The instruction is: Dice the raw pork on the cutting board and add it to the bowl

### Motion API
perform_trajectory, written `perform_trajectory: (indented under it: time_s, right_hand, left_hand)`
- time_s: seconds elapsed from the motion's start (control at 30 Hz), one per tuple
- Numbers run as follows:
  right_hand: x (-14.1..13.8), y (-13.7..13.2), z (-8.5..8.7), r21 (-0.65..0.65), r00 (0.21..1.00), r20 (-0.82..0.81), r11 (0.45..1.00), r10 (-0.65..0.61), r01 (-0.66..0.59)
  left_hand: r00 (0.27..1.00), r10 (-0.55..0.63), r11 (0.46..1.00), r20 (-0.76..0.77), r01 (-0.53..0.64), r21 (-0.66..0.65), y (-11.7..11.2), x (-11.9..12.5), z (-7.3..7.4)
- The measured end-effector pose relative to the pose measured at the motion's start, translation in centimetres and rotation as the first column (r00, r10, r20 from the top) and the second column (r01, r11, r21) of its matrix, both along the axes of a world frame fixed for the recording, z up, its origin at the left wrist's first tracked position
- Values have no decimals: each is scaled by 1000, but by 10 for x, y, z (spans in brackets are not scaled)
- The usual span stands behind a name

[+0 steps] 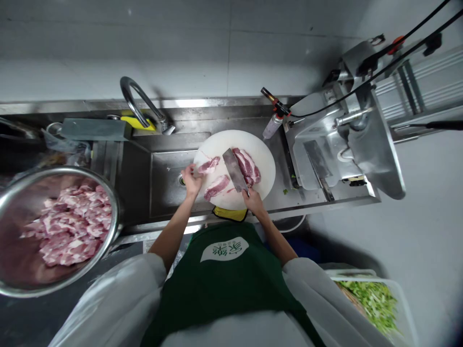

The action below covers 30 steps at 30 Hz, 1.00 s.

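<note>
A round white cutting board [265, 154] lies across the sink edge with raw meat on it. My right hand [254, 201] is closed around the handle of a cleaver [235, 169], whose wide blade rests beside the largest chunk of meat [248, 164]. At the board's left rim, my left hand [193, 181] has its fingers apart, close to the end of a small meat piece [209, 165]; whether they touch it is hard to see. Another cut piece of meat [217, 187] lies nearer to me, between the hand and the blade.
Left stands a big steel bowl [117, 212] of cut meat. A faucet [139, 96] arches over the sink [168, 178]. Behind the board's right side is a blowtorch [275, 118]; farther right, a meat slicer [376, 144]. A bin of chopped greens [376, 303] sits low at right.
</note>
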State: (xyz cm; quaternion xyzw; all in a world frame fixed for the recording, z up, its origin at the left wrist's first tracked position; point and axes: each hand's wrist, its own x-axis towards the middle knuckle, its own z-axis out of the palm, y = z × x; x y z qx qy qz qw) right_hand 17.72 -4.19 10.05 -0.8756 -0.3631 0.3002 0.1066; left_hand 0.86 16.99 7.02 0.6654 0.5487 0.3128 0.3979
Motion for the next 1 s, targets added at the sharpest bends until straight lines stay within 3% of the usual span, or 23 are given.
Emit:
perform_trajectory:
  time_s: [0.07,0.17,0.23,0.33,0.57,0.8,0.9,1.0]
  right_hand:
    - [-2,0,1,-5,1000,2,1000,-8,8]
    - [-4,1,3,-20,1000,7,1000,-4,4]
    - [-4,3,5,-29,1000,14,1000,11,-11]
    - [-3,4,11,-49,999,28,998,45,-43]
    - [-13,-29,39,-136,981,101,979,164,-150]
    - [-21,-52,47,-196,969,61,955,239,-223]
    - [-15,-53,47,-193,972,95,962,215,-194]
    - [-12,-54,49,-174,972,109,967,206,-186]
  left_hand:
    - [979,-109,982,-170,132,132,-31,-18,-9]
    - [834,-361,902,-418,427,73,-75,-21,-13]
    - [754,-424,862,-503,507,33,-91,-15,-12]
    - [720,-468,836,-513,549,7,-93,-12,-12]
    - [870,-417,900,-263,435,11,-91,-49,-21]
    - [979,-171,982,-107,178,58,-103,-78,-39]
    - [997,-16,994,-79,25,107,-82,-76,-36]
    - [995,-57,971,-83,75,228,-43,-52,-20]
